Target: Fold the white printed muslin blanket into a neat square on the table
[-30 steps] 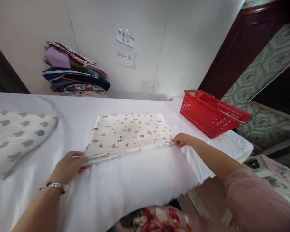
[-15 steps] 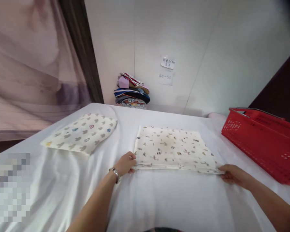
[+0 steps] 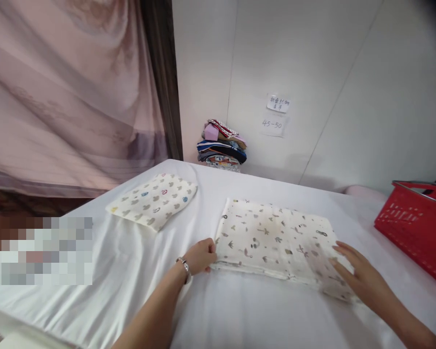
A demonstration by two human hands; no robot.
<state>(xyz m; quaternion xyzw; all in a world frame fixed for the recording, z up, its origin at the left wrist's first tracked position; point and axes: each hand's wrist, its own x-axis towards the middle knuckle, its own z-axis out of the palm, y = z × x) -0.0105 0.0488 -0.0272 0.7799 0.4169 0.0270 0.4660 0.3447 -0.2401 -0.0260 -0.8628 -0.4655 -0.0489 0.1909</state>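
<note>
A folded white cloth (image 3: 272,237) printed with small plants and rainbows lies on the white-covered surface in front of me. At its near left corner, my left hand (image 3: 202,256) has its fingers closed on the fabric edge; a bracelet circles that wrist. Over the cloth's right side, my right hand (image 3: 354,269) is open, fingers apart and thumb spread, at or just above the fabric. The near right corner under it looks rumpled and slightly blurred. To the left lies a second folded cloth (image 3: 152,198) with grey and coloured mushroom shapes, untouched.
A red plastic basket (image 3: 417,228) with a metal handle stands at the right. Stacked folded fabrics (image 3: 222,145) sit by the wall, near paper notes (image 3: 275,116). A pink curtain (image 3: 76,106) hangs at the left. One patch at lower left is pixelated.
My right hand has let go of the near right corner and moved up over the cloth's right side, fingers spread. My left hand keeps its corner. The view has swung left.
</note>
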